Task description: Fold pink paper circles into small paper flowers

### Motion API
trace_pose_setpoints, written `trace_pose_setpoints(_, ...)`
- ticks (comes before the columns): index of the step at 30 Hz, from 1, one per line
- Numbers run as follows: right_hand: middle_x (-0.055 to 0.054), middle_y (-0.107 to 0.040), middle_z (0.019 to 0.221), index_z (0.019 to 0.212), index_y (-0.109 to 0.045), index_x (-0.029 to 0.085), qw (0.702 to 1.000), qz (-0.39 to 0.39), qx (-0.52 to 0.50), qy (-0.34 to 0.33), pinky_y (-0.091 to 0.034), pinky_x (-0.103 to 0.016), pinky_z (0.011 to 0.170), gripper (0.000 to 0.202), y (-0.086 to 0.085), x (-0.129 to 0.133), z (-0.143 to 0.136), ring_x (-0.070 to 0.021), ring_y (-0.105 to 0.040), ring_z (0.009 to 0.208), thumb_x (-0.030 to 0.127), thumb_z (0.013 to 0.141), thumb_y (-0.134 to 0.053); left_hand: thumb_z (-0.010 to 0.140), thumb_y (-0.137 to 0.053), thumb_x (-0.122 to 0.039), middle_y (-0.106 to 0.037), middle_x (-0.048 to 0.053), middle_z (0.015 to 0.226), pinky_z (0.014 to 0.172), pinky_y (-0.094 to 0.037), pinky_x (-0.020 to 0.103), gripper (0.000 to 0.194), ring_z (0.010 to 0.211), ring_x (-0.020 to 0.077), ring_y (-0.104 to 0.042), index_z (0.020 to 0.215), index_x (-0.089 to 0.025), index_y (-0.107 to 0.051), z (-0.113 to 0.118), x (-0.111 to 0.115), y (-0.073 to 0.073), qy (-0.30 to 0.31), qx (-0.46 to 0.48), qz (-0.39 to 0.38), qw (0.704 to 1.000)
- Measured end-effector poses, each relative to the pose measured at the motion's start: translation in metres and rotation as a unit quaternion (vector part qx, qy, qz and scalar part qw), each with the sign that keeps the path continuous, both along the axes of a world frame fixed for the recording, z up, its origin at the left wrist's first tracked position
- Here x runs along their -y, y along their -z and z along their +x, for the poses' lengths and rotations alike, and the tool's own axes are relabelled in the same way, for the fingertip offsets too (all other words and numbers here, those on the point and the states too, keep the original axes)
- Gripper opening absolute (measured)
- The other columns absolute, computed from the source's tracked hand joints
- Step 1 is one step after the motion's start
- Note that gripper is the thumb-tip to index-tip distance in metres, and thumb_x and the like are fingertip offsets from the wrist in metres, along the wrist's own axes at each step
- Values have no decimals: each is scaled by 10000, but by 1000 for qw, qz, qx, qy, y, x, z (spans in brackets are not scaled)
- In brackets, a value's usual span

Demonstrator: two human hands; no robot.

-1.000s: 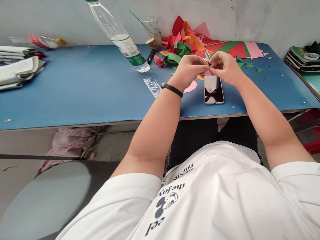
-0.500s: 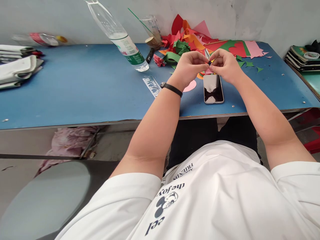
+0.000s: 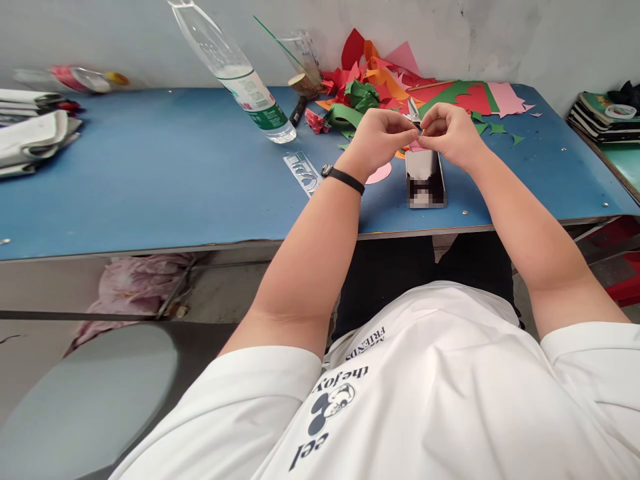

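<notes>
Blue tabletop [image 3: 165, 167], 2 hands [image 3: 374, 139] [image 3: 453, 137] close, fingers [image 3: 400, 138] curled (inward)

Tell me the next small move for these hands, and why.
Probably ease both hands back a little: the left hand and right hand have their fingertips close together near the far end of the phone, and scissors show just beyond them.

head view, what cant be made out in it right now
All in the head view:
- What, if anything, the left hand and right hand pinch: too small, covered by their fingertips.
- Scissors: handles hidden behind the hands.
- Phone: lower screen pixelated.
- Clear stencil: near end covered by the left forearm.
- Green-labelled bottle: top cut off by the upper edge.
</notes>
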State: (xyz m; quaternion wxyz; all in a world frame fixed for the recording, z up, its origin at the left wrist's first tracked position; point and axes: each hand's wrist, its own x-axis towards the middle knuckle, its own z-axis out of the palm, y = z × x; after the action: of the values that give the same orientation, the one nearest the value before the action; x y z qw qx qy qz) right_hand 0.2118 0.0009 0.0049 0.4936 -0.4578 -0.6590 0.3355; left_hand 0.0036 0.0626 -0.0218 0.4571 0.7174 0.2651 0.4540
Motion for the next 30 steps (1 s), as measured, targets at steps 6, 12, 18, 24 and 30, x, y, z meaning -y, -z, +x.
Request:
trace_pose_setpoints(6, 7, -771, 823, 896, -634, 314, 1000, -9, -5, 0, -760, -487, 971, 653, 4, -3, 2, -346, -874, 1045, 289, 816, -1282, 857, -1145, -597, -769, 17, 758, 1221, -631, 587, 371, 1254, 359, -732, 851, -377, -847, -2, 4, -2, -8, -6, 9, 1000)
trace_pose_setpoints(12, 19, -823, 860, 876, -707, 283, 998, -44, -43, -5, -717, -415, 1079, 520, 0, 4, -2, -258, -890, 1050, 166, 887, -1214, 822, -1083, -548, -824, 12, 832, 1245, -524, 610, 288, 1262, 360, -717, 928, -382, -874, -4, 13, -7, -7, -14, -22, 1000)
trace_pose_setpoints(18, 19, -804, 823, 777, -715, 288, 998, -37, -47, -4, -754, -450, 1069, 539, -3, 9, -1, -301, -911, 1041, 101, 839, -1217, 765, -1131, -578, -863, 6, 930, 1136, -564, 628, 357, 1044, 322, -727, 935, -386, -883, 2, 19, -9, -10, 16, -16, 1000)
trace_pose_setpoints(24, -1, -851, 845, 763, -771, 269, 997, -28, -66, -27, -702, -436, 1096, 429, -2, 9, 0, -259, -891, 1006, 58, 852, -1133, 691, -1202, -596, -820, -12, 862, 1024, -571, 592, 446, 901, 287, -698, 952, -411, -891, 5, 20, -9, -35, 55, -20, 998)
trace_pose_setpoints(30, 16, -836, 832, 749, -805, 274, 998, -17, -61, -15, -706, -380, 996, 405, -3, 12, -2, -200, -842, 914, -89, 907, -895, 781, -1106, -505, -872, 10, 944, 954, -577, 521, 223, 954, 281, -759, 825, -412, -908, 8, 17, -2, -34, 75, -3, 997)
